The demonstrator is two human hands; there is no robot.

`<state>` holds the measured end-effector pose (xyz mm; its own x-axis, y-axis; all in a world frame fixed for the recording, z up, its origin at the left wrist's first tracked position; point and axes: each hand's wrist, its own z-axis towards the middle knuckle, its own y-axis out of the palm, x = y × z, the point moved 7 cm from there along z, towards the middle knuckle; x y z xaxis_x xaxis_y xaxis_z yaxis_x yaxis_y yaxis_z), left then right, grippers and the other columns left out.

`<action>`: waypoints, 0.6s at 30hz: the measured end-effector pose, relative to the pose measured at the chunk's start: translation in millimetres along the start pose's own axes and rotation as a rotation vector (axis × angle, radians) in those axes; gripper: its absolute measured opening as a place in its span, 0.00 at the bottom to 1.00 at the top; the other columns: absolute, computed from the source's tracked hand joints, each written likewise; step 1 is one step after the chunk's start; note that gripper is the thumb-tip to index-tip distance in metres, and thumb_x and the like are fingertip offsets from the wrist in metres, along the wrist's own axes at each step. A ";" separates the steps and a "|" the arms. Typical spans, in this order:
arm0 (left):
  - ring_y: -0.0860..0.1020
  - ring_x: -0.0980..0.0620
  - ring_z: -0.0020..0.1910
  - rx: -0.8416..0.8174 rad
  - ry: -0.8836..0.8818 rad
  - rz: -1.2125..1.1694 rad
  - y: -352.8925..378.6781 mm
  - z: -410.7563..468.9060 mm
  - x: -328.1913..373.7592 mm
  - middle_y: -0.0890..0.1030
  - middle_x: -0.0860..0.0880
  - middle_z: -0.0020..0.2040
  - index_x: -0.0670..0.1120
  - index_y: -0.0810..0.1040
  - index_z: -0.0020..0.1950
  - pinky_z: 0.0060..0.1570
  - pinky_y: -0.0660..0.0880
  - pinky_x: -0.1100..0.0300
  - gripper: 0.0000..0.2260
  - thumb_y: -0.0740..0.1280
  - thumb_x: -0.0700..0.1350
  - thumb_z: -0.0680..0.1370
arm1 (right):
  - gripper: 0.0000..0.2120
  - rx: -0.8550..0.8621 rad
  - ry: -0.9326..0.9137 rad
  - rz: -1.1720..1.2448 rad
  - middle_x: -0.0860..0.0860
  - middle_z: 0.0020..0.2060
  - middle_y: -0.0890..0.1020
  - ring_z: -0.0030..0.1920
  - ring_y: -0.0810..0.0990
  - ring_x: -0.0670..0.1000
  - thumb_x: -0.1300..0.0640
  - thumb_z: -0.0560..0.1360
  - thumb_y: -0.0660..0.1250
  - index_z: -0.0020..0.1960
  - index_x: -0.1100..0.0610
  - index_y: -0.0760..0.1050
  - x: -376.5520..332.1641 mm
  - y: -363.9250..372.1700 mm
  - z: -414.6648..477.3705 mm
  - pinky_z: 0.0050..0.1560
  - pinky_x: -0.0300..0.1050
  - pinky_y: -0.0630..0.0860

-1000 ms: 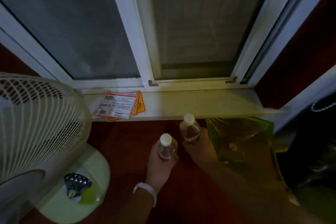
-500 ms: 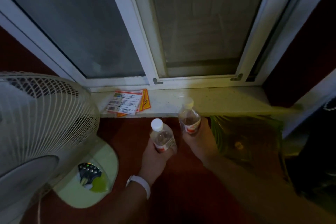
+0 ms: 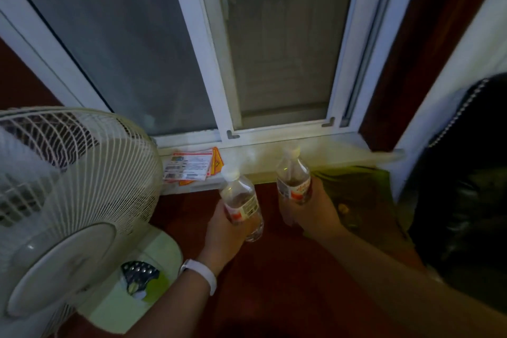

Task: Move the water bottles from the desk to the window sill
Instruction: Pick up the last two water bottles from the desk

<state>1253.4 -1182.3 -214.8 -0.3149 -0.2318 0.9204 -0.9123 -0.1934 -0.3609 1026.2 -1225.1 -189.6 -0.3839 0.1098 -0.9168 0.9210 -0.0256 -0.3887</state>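
Observation:
I hold two small clear water bottles with white caps and red-and-white labels. My left hand (image 3: 223, 230) grips the left bottle (image 3: 241, 202), which tilts a little leftward, its cap level with the front edge of the white window sill (image 3: 337, 149). My right hand (image 3: 307, 208) grips the right bottle (image 3: 293, 180), held nearly upright with its cap in front of the sill's surface. Both bottles are in the air just short of the sill. A white band circles my left wrist.
Orange and white leaflets (image 3: 190, 166) lie on the sill's left part. A white pedestal fan (image 3: 68, 186) stands close on the left, its base (image 3: 131, 282) below. A green transparent bag (image 3: 354, 195) hangs under the sill at right, beside dark clothing (image 3: 463, 186). Closed sliding windows rise behind.
Both hands have risen and moved forward with the bottles, from below the sill up to its front edge. The view has tilted up and closer to the window.

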 end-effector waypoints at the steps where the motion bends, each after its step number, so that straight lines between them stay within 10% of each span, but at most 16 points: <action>1: 0.83 0.56 0.49 -0.031 0.022 -0.021 -1.1 -2.0 4.3 0.84 0.55 0.50 0.58 0.76 0.55 0.48 0.79 0.57 0.26 0.82 0.47 0.62 | 0.25 0.013 0.007 -0.012 0.44 0.45 0.78 0.39 0.78 0.40 0.50 0.68 0.78 0.57 0.48 0.66 -2.2 -3.6 -8.4 0.38 0.38 0.78; 4: 0.83 0.55 0.51 -0.118 0.065 -0.107 -4.0 -9.9 16.0 0.84 0.54 0.53 0.57 0.75 0.59 0.51 0.80 0.53 0.30 0.81 0.54 0.60 | 0.25 0.074 0.046 -0.027 0.44 0.44 0.77 0.38 0.76 0.38 0.53 0.69 0.77 0.59 0.51 0.67 -7.4 -13.9 -34.5 0.33 0.29 0.73; 7: 0.83 0.53 0.51 -0.187 0.103 -0.150 -4.2 -19.1 24.4 0.84 0.53 0.52 0.56 0.76 0.58 0.52 0.80 0.49 0.32 0.81 0.58 0.57 | 0.28 0.165 0.058 -0.072 0.48 0.50 0.80 0.50 0.80 0.48 0.49 0.68 0.76 0.63 0.53 0.69 -16.3 -24.7 -62.5 0.50 0.43 0.78; 18: 0.84 0.55 0.46 -0.492 0.177 -0.295 31.3 -63.0 68.9 0.86 0.52 0.46 0.51 0.79 0.54 0.41 0.79 0.65 0.16 0.74 0.34 0.71 | 0.29 0.409 0.117 -0.048 0.46 0.55 0.79 0.56 0.78 0.47 0.53 0.71 0.75 0.67 0.51 0.67 -17.5 -92.9 -159.2 0.53 0.42 0.75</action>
<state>1186.6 -1144.2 -153.2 -0.0301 -0.0644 0.9975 -0.9686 0.2482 -0.0132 957.9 -1066.5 -122.9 -0.3942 0.2316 -0.8893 0.7911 -0.4069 -0.4567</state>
